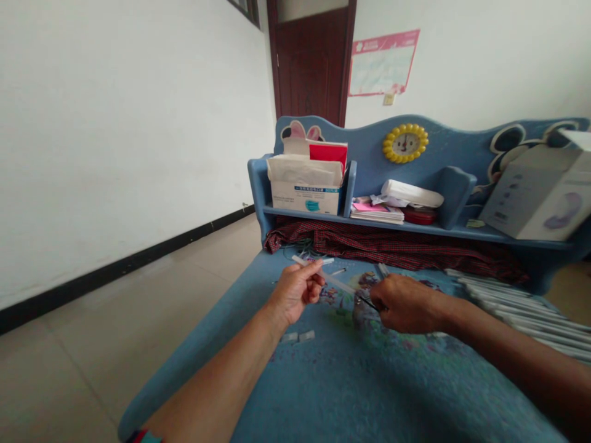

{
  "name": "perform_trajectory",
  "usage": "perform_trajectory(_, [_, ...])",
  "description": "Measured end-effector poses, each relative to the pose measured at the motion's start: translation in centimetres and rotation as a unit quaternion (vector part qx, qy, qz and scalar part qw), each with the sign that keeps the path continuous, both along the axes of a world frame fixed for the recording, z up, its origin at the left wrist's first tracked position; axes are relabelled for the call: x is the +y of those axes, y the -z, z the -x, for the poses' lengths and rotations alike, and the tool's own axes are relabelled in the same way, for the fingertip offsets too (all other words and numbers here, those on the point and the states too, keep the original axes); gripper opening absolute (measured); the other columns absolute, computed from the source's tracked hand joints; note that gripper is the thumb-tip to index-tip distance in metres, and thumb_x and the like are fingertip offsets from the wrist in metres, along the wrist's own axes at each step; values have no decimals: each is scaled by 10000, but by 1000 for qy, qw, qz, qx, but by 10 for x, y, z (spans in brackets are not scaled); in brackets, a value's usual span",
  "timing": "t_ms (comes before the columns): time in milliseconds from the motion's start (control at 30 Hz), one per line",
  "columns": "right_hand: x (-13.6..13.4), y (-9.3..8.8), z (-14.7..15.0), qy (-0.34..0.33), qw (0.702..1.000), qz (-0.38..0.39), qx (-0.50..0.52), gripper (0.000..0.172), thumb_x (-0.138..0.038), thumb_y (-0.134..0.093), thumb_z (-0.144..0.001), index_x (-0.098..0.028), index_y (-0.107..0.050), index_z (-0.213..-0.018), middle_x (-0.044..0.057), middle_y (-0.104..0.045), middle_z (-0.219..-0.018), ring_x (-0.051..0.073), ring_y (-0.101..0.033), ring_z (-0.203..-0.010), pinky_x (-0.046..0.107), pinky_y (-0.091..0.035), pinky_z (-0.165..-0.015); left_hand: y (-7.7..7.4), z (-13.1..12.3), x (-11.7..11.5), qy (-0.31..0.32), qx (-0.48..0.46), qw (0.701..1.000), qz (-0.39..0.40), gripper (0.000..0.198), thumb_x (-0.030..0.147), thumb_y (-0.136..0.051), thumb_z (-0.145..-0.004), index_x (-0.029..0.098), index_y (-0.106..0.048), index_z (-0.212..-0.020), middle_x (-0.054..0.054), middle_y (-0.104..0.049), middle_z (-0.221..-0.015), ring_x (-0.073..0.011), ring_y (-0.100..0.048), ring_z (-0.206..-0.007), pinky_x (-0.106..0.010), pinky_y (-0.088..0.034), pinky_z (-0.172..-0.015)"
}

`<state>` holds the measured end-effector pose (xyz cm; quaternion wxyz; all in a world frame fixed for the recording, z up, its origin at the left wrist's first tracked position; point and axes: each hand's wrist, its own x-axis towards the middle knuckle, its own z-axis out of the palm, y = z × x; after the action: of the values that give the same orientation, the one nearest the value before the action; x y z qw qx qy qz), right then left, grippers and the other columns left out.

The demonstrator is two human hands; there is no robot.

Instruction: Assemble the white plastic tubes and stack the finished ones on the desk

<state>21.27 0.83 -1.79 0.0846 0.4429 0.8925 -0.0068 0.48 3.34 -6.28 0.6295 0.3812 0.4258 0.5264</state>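
My left hand (298, 289) is closed in a pinch on a thin clear plastic tube (330, 280) that slants from upper left to lower right above the blue desk (351, 381). My right hand (404, 303) is closed on a thin dark rod (368, 301) whose tip points at the tube's lower end. Two small clear caps (298, 337) lie on the desk below my left hand. More short clear pieces (318, 257) lie just beyond the hands.
A row of several long white tubes (521, 307) lies at the right. A red checked cloth (392, 246) sits under the shelf (415, 224), which holds a mask box (305, 197), papers and a grey carton (540, 194). Tiled floor lies left.
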Motion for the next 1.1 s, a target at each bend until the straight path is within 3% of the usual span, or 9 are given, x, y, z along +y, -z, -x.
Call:
perform_trajectory(267, [-2,-17,12,11,997,-45,-55,291,-137,-469,-660,-122,-679,-861,171,-694,-806,289,-662,-739,328,-460,-587,1,-8,-6,7,4,1000,-9,210,264,-664,-743,113,-575,-626,-14,-608,-515,-55,-460,-303,-142,-315,-274])
perform_trajectory(467, [2,-53,36,1,992,-94,-83,252,-186,-518,-721,-96,-667,-903,187,-680,-862,274,-648,-820,330,-473,-661,-8,-13,-11,36,-88,994,60,247,215,-544,-848,95,-598,-640,-47,-648,-548,-62,-530,-351,-143,-427,-340])
perform_trajectory(633, [-7,-83,51,-34,977,-210,-22,217,-208,-483,-788,-101,-622,-914,140,-656,-787,235,-621,-763,300,-432,-632,-16,-6,-5,10,-201,977,67,347,182,-402,-924,78,-593,-653,-66,-657,-550,-57,-541,-357,-128,-445,-343])
perform_trajectory(767, [-28,-94,40,-18,953,-299,56,284,-272,-342,-873,-155,-594,-932,59,-605,-665,180,-571,-616,265,-370,-564,-24,-1,-4,-13,-247,968,47,378,195,-351,-945,78,-578,-668,-62,-646,-558,-51,-532,-358,-123,-446,-333])
perform_trajectory(867, [-32,-89,15,50,952,-287,95,337,-346,-316,-886,-187,-612,-874,29,-579,-616,148,-542,-567,241,-335,-539,-30,2,-5,-16,-272,962,25,389,194,-327,-951,72,-577,-679,-65,-637,-577,-41,-515,-358,-114,-451,-340])
perform_trajectory(933, [-26,-75,-9,120,955,-252,102,318,-346,-350,-876,-193,-625,-832,32,-605,-640,143,-556,-580,239,-338,-554,-33,4,-6,-21,-285,958,12,387,195,-329,-950,64,-580,-686,-69,-630,-588,-34,-507,-361,-105,-451,-346])
perform_trajectory(1100, [2,-14,-65,286,952,-106,3,247,-295,-441,-802,-188,-664,-810,113,-686,-806,233,-630,-747,271,-346,-562,-33,6,-4,-26,-291,956,-13,410,174,-311,-949,31,-594,-689,-104,-628,-610,-37,-514,-376,-104,-444,-346])
